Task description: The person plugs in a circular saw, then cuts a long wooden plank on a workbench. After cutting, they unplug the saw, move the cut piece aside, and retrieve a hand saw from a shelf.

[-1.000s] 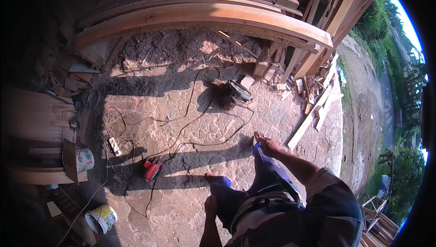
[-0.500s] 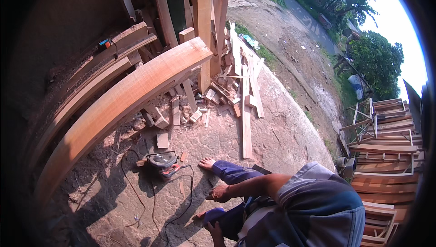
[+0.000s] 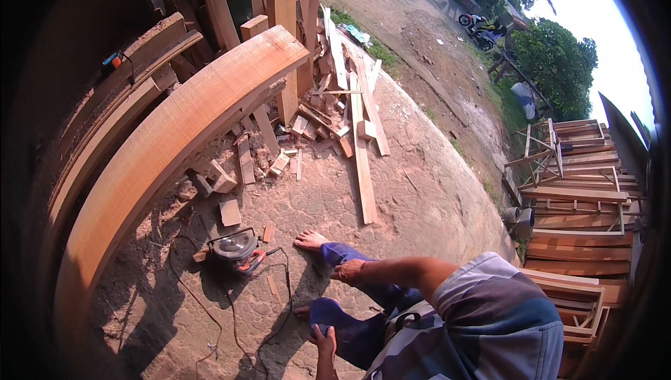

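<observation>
My right hand (image 3: 348, 272) is against the lower part of my right trouser leg (image 3: 384, 290), its fingers bent in on the dark blue cloth. Down by the left knee, my left hand (image 3: 323, 344) grips the left trouser leg (image 3: 326, 310), fingers and thumb closed on the fabric. Both bare feet rest on the paved ground; the right foot (image 3: 308, 239) shows more plainly. Beyond the feet lies a circular saw (image 3: 241, 249) with a dark guard and red body, apart from both hands. A long curved wooden beam (image 3: 175, 121) arches past it on the left.
Cords (image 3: 187, 283) trail from the saw across the ground. Wood offcuts (image 3: 278, 165) and sawdust lie under the beam, near long thin boards (image 3: 362, 170). A small blue and orange object (image 3: 112, 63) sits on stacked curved timbers. Wooden frames (image 3: 573, 191) stand at the right.
My view has shifted, so the beam and saw sit further left. My right hand has moved from between the legs to the right trouser leg; the left hand stays at its trouser leg.
</observation>
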`<state>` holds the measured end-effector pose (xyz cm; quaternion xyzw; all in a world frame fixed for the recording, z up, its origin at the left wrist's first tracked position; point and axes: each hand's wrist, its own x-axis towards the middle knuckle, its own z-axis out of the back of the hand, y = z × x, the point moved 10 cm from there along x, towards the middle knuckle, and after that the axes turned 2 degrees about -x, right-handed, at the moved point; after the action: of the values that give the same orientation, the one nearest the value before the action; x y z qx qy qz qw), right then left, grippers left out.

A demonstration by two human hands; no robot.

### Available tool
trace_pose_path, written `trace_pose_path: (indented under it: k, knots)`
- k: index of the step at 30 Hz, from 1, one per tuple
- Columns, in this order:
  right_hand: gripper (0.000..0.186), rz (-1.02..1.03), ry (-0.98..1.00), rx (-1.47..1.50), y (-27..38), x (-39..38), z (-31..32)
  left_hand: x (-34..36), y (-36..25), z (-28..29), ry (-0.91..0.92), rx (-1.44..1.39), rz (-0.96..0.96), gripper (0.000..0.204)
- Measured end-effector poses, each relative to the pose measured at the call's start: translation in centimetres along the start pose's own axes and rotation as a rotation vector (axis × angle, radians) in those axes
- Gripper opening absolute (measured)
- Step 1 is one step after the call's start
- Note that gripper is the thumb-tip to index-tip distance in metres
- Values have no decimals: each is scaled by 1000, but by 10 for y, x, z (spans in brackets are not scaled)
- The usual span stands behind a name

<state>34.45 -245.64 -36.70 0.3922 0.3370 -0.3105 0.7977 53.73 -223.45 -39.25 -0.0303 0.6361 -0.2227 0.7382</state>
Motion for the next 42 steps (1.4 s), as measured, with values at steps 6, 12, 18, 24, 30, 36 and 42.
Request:
trace_pose_path:
  k: [6, 12, 18, 24, 30, 36, 42]
  knots:
    - [43, 195, -247, -28, 51, 109, 53, -14, 14, -3, -375, -24, -12, 56]
    - [72, 50, -433, 2, 41, 221, 103, -56, 11, -19, -612, -157, 23, 43]
    - [96, 339, -364, 8, 69, 320, 82, -66, 0, -27, -681, -250, 50, 41]
    - [86, 205, -415, -42, 47, 403, 61, -63, -5, -16, -723, -292, 28, 40]
    - [60, 151, -524, 160, 33, 431, 66, -62, -3, -6, -795, -327, 5, 40]
    - [71, 135, -630, 167, 77, 379, 123, -63, -2, 1, -806, -268, 47, 43]
    - [66, 284, -482, 702, 135, 174, 181, -66, -14, 0, -748, -124, 10, 49]
